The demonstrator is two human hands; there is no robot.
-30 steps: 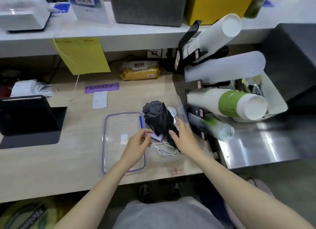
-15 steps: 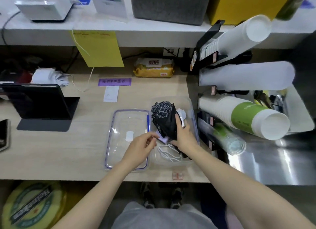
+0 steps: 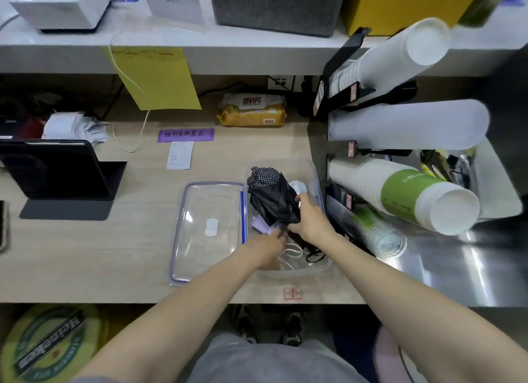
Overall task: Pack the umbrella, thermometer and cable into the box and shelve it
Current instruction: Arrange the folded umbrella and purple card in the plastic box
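A clear plastic box point(image 3: 315, 179) sits on the wooden counter beside the cup dispensers. A folded black umbrella point(image 3: 271, 198) with a checked edge lies inside it, lengthwise. My right hand point(image 3: 310, 221) grips the umbrella's near end. My left hand point(image 3: 267, 247) reaches into the box at a pale purple item point(image 3: 261, 225) under the umbrella; its fingers touch it. A white coiled cable point(image 3: 290, 254) lies at the box's near end. A white round thing point(image 3: 298, 186) shows behind the umbrella. The clear lid point(image 3: 208, 228) with a blue rim lies flat left of the box.
Cup dispensers point(image 3: 400, 194) with stacked cups jut out right of the box. A black tablet on a stand point(image 3: 54, 174) is at the left. A wipes pack point(image 3: 253, 109), a purple label point(image 3: 185, 134) and a receipt lie further back. A shelf point(image 3: 257, 51) runs above the counter.
My left hand has moved from the lid's edge into the box, to the purple item. My right hand has shifted along the umbrella, which now lies lower in the box.
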